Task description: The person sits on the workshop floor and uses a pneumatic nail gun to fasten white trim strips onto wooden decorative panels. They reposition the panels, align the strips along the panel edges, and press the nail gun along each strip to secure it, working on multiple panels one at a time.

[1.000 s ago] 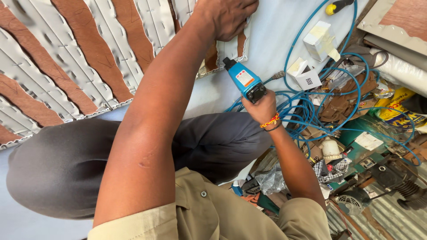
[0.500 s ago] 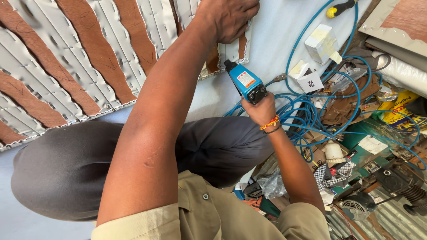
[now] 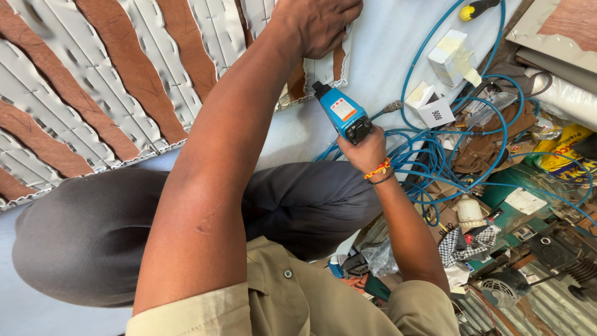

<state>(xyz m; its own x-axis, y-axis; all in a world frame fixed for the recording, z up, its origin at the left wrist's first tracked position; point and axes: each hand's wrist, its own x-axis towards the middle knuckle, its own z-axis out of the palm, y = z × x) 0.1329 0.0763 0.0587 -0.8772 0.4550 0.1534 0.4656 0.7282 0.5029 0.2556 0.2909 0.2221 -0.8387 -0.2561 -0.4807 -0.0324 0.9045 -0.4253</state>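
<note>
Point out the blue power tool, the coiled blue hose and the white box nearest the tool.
blue power tool [image 3: 341, 112], head view, on its blue body.
coiled blue hose [image 3: 429, 149], head view, on the loops.
white box [image 3: 428, 104], head view, on its open top.

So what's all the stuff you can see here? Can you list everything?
Wavy panel: one, white with brown stripes, upper left.
Air tool: one, blue, centre, nose at the panel's edge.
Hose: tangled coils, blue, right of the tool.
Small boxes: two, white, upper right.
Screwdriver: one, yellow and black handle, top right.
Clutter pile: many bits, mixed colours, lower right.
Wristband: one, orange and yellow, right wrist.
Left hand: pressing on the panel, top centre.
Right hand: gripping the air tool.
</note>
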